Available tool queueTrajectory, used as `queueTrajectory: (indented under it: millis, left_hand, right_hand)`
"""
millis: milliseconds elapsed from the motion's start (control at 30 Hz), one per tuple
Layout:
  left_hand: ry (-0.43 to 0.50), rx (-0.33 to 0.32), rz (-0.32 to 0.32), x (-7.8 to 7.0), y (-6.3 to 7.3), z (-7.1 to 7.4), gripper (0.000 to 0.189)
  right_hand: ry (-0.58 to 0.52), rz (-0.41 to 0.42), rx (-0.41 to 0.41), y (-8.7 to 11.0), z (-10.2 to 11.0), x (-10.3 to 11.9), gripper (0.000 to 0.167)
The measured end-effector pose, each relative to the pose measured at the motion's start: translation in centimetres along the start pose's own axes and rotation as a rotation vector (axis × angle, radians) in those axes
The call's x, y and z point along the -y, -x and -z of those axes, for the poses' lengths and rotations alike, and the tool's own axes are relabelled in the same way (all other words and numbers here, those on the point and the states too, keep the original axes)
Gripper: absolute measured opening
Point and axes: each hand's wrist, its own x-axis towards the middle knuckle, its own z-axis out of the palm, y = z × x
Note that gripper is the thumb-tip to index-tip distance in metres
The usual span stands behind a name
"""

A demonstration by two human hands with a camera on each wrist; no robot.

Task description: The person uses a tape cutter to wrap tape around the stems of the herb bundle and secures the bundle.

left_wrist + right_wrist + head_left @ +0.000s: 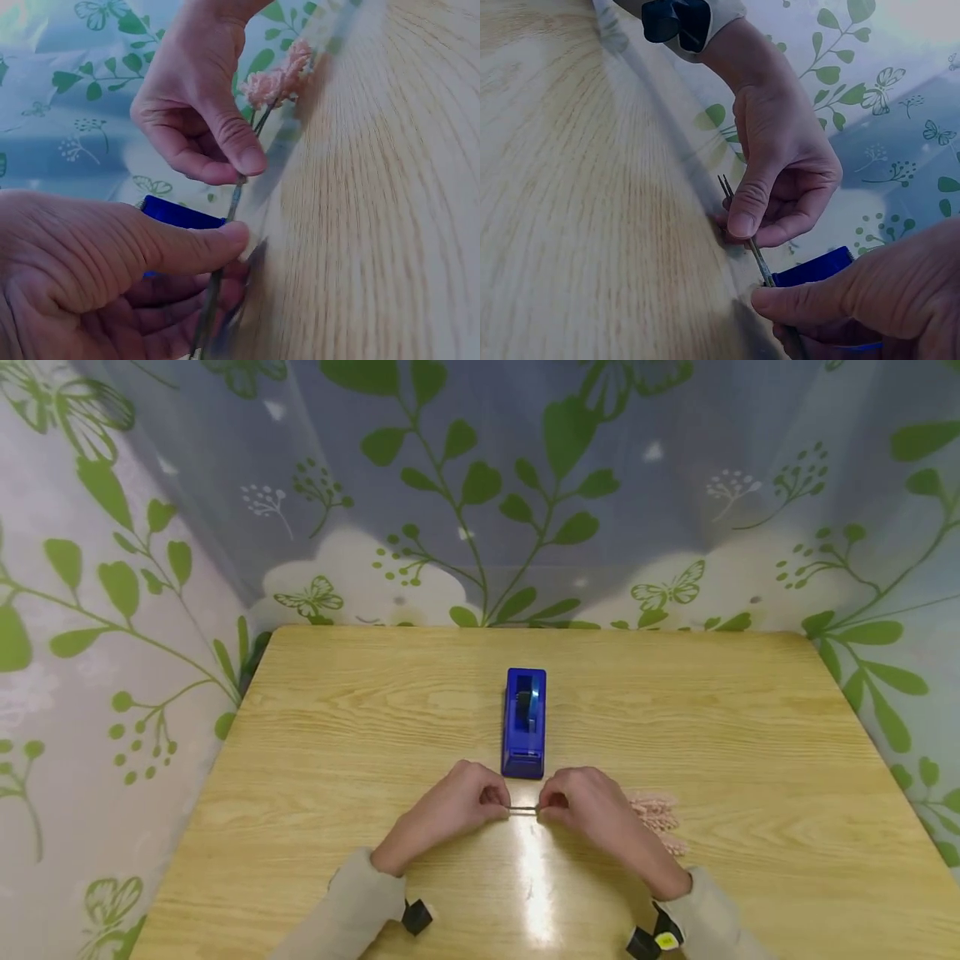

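Note:
A small bunch of thin dark stems (522, 811) runs crosswise between my two hands. Thumb and fingers of my left hand (461, 802) pinch the stems near their bare ends (723, 186), which poke out past the thumb in the right wrist view. My right hand (592, 810) grips the same stems on the side nearer the pink flower heads (654, 814), partly hidden behind that hand. Between the thumbs, a short stretch of stem looks pale blue and shiny (235, 198). Just beyond both hands stands a blue tape dispenser (523, 743) with a roll in it.
The wooden table (360, 693) reaches up to a curtain (510, 510) printed with leaves and butterflies at the back and sides. Light glares off the tabletop in front of the hands. Black wrist cameras (417, 917) sit at both sleeves.

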Motion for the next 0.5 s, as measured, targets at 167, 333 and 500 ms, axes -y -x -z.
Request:
queueTrajectory:
  millis: [167,333,500]
  left_hand:
    - [-0.092,0.002,-0.041,0.3,-0.2,0.1,0.007]
    - [-0.095,0.027,-0.037,0.4,-0.2,0.3,0.005]
    - [-0.188,0.036,-0.033,0.0,0.0,1.4,0.009]
  right_hand:
    - [-0.027,-0.016,0.031,-0.1,-0.4,-0.4,0.013]
    - [-0.062,-0.030,0.066,-0.1,-0.3,-1.0,0.012]
    - [-0.050,-0.016,-0.036,0.1,1.7,-1.6,0.013]
